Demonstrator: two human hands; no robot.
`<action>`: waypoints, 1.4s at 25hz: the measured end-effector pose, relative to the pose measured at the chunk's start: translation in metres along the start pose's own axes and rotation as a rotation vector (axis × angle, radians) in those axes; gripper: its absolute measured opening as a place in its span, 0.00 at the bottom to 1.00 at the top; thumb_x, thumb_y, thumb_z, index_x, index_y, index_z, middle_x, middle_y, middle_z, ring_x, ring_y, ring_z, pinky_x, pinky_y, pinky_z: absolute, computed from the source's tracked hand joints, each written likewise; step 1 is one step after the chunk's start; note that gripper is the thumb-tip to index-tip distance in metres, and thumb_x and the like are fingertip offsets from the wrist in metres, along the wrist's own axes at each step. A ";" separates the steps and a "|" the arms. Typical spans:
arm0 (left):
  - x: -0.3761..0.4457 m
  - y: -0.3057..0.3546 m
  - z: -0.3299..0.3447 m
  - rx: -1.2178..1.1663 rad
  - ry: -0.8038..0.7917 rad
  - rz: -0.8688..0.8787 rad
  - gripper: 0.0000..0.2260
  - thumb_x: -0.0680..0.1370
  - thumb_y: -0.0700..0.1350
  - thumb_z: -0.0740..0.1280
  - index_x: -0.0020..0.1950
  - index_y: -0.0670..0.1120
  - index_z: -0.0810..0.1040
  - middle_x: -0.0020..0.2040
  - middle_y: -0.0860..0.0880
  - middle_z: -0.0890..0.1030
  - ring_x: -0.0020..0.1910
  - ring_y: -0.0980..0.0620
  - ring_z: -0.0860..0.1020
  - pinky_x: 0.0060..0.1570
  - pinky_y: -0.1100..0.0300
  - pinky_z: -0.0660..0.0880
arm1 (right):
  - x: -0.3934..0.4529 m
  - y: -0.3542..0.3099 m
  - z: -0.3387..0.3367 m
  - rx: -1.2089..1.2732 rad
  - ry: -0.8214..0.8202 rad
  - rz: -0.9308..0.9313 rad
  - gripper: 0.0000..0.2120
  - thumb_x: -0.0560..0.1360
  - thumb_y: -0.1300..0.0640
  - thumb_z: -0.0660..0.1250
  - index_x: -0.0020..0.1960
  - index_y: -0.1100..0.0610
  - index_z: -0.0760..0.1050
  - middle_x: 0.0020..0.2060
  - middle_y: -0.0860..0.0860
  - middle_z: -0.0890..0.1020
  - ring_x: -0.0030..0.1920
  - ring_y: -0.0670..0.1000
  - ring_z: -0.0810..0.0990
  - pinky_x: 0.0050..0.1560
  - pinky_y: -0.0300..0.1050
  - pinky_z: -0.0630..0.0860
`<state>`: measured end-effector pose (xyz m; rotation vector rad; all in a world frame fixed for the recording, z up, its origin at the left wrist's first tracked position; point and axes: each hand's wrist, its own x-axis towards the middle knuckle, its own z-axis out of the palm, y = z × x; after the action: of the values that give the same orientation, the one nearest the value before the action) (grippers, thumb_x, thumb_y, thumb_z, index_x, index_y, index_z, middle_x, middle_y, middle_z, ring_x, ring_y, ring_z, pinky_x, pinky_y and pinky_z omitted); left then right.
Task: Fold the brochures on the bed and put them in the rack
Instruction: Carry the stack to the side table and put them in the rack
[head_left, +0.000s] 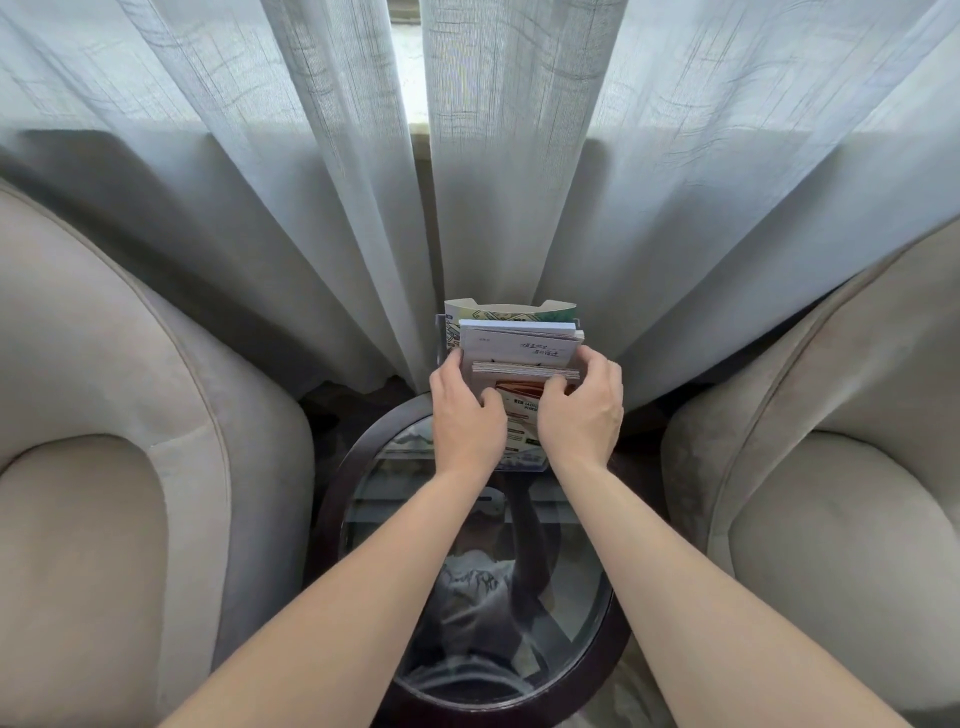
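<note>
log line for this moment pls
stage: racking | left hand + right hand: holding brochures in rack | on glass table

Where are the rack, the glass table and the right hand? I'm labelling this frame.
rack (440, 338): head view, on its clear left wall.
glass table (566, 613): head view, on the bare glass top.
right hand (582, 415): head view, on the back of the hand.

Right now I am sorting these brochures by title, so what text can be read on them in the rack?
White brochure in the clear tiered rack: dark handwritten-style characters, too blurred to read.
Orange-and-white front brochure, held by left hand and right hand: print too small to read.
Green patterned rear brochure: no legible text.
</note>
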<state>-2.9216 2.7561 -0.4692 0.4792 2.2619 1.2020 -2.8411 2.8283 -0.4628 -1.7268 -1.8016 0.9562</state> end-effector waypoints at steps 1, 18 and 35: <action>-0.001 -0.001 0.000 -0.003 -0.002 0.018 0.25 0.79 0.42 0.61 0.75 0.53 0.62 0.70 0.55 0.66 0.60 0.62 0.67 0.58 0.63 0.65 | 0.001 0.001 0.000 0.015 -0.013 0.017 0.16 0.77 0.56 0.65 0.64 0.48 0.72 0.60 0.45 0.75 0.61 0.49 0.75 0.63 0.57 0.76; 0.006 -0.002 0.003 0.055 0.017 0.030 0.21 0.76 0.43 0.64 0.68 0.52 0.67 0.66 0.54 0.73 0.64 0.54 0.71 0.67 0.50 0.70 | 0.004 0.007 -0.004 0.115 -0.062 0.064 0.24 0.77 0.57 0.65 0.72 0.46 0.67 0.63 0.44 0.74 0.63 0.48 0.75 0.63 0.56 0.76; -0.003 -0.013 -0.009 0.141 -0.047 -0.072 0.28 0.81 0.48 0.62 0.79 0.50 0.57 0.77 0.49 0.64 0.74 0.48 0.65 0.71 0.46 0.67 | -0.005 0.016 -0.014 0.062 -0.222 0.128 0.28 0.81 0.46 0.59 0.79 0.51 0.59 0.76 0.51 0.66 0.75 0.54 0.65 0.73 0.58 0.67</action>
<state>-2.9252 2.7420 -0.4752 0.4691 2.3132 0.9910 -2.8201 2.8255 -0.4648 -1.7739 -1.7902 1.2878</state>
